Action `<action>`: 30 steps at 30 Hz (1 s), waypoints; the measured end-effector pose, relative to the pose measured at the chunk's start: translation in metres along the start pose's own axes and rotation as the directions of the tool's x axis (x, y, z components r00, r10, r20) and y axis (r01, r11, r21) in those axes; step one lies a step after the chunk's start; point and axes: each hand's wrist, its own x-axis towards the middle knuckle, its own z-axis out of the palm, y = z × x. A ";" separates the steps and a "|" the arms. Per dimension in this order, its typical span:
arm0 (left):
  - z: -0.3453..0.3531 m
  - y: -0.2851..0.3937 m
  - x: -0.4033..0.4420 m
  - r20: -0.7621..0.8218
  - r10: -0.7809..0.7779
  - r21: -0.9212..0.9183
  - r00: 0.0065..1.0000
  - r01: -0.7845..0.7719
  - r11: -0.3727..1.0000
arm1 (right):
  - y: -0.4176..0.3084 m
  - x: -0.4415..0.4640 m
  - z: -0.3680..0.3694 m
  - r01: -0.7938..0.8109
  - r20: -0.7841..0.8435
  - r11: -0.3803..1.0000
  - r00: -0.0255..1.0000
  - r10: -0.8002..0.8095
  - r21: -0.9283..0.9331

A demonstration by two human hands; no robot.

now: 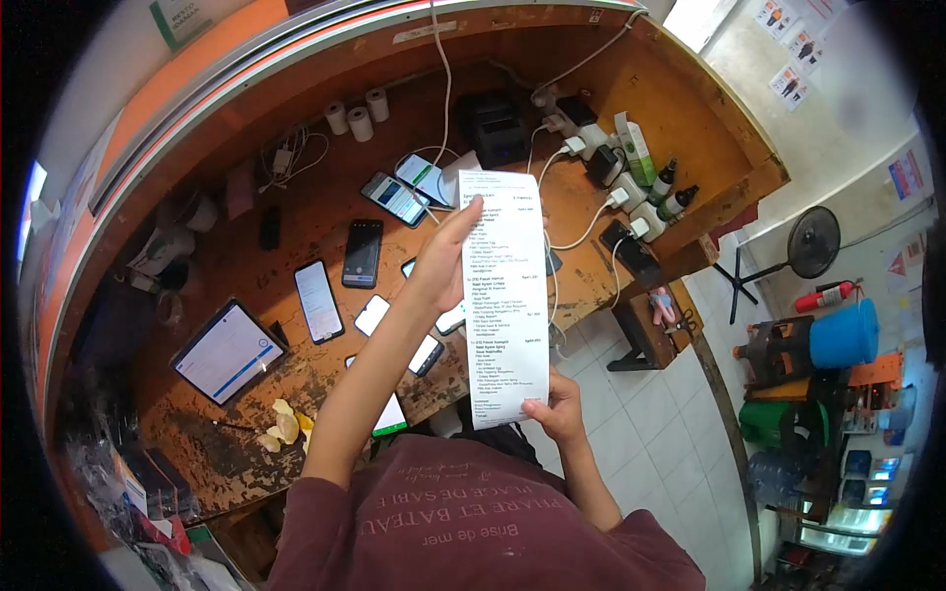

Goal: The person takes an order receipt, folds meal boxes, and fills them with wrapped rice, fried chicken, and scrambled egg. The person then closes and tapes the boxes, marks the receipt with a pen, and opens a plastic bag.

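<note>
"What sits in the middle of your feed?"

"A long printed receipt (507, 315), held up over the near side of the desk (296, 236), stretched between two hands. From here I make out a list with prices; the smallest print blurs."

"And the fingers?"

"The left hand (445, 258) has its fingers closed on the upper left edge; how they sit behind the paper, I can't see. The right hand (558, 406) pinches the lower right corner, thumb in front."

"How far along is it, would you say?"

"I judge the printing done: the sheet is full of text and its top edge looks free of the printer (496, 126). It's spread out, neither laid down nor folded. What is left beyond that, I can't tell."

"What's around it?"

"Left of the paper I see several phones (317, 300), then a tablet (229, 352) and some yellow scraps (286, 426). Paper rolls (360, 123) stand toward the back. On the right are white chargers (618, 197) and small bottles (666, 180); farther out, a fan (814, 241) and a blue bucket (845, 333)."
</note>
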 end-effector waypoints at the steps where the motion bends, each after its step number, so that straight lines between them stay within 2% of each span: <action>1: 0.005 0.004 -0.004 -0.005 0.013 0.003 1.000 -0.013 1.000 | -0.003 -0.003 0.004 0.012 0.006 1.000 1.000 -0.012 -0.019; 8: 0.021 0.032 -0.033 -0.012 0.137 0.063 0.990 -0.136 0.989 | -0.010 -0.019 0.031 0.111 0.052 0.991 0.993 -0.107 -0.076; 14: 0.040 0.055 -0.067 -0.021 0.230 0.061 0.973 -0.229 0.972 | -0.015 -0.029 0.055 0.064 0.069 0.995 0.996 -0.058 -0.081; 18: 0.040 0.071 -0.085 0.060 0.248 0.061 0.967 -0.251 0.966 | -0.017 -0.028 0.068 0.107 0.153 0.984 0.985 -0.085 -0.145; 21: 0.042 0.082 -0.096 0.009 0.317 0.142 0.949 -0.315 0.938 | -0.015 -0.024 0.074 0.139 0.219 0.964 0.972 -0.089 -0.225; 26: 0.047 0.095 -0.117 0.063 0.407 0.172 0.911 -0.412 0.895 | -0.015 -0.019 0.084 0.168 0.301 0.931 0.951 -0.067 -0.324; 29: 0.048 0.101 -0.126 -0.008 0.443 0.224 0.896 -0.431 0.874 | -0.013 -0.015 0.092 0.212 0.359 0.929 0.929 -0.095 -0.304; 30: 0.048 0.103 -0.128 -0.034 0.460 0.250 0.887 -0.438 0.863 | -0.013 -0.014 0.093 0.171 0.358 0.918 0.933 -0.035 -0.357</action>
